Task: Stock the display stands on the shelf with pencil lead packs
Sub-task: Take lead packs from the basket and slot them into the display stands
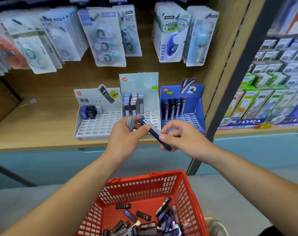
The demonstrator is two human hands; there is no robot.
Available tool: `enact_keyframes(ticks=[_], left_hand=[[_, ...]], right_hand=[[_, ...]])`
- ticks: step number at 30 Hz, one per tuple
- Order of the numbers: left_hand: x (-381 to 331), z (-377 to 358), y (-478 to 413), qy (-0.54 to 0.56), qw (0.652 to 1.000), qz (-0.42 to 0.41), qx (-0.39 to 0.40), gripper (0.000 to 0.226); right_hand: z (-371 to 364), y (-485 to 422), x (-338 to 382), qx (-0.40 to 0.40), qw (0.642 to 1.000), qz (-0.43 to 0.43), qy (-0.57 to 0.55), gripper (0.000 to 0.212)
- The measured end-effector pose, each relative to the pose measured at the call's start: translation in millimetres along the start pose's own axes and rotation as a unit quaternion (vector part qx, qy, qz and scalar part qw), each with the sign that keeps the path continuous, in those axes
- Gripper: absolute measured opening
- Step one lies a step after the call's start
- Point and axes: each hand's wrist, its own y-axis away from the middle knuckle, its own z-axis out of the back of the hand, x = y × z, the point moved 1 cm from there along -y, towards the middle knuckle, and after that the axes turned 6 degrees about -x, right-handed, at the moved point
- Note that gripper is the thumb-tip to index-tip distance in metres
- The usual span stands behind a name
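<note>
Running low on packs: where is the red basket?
Head view, bottom centre: the red basket sits below the shelf, nearest the camera, loose lead packs inside.

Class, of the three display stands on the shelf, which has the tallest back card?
The middle stand, pale with a red heart logo: its card overtops the white stand on its left and the blue stand on its right.

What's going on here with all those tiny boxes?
A person is filling up shop displays. Their left hand grips a few small grey packs, and their right hand pinches a slim dark blue pencil lead pack that the left thumb also touches. On the wooden shelf ahead stand a white cardboard stand, a pale green stand and a blue stand, each only partly filled. Lots more packs wait in the red plastic basket below.
</note>
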Motion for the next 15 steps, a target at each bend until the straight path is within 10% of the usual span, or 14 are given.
enact_keyframes(ticks=[10,15], left_hand=[[6.3,-52.0,-25.4,-0.033,0.997,-0.028,0.062,0.012],[29.1,-62.2,-41.2,-0.086,0.993,-0.017,0.073,0.008]], right_hand=[[30.2,-19.1,-24.9,-0.039,0.999,0.023,0.019,0.007],[54.7,-30.9,-44.1,-0.022,1.000,0.009,0.014,0.059]])
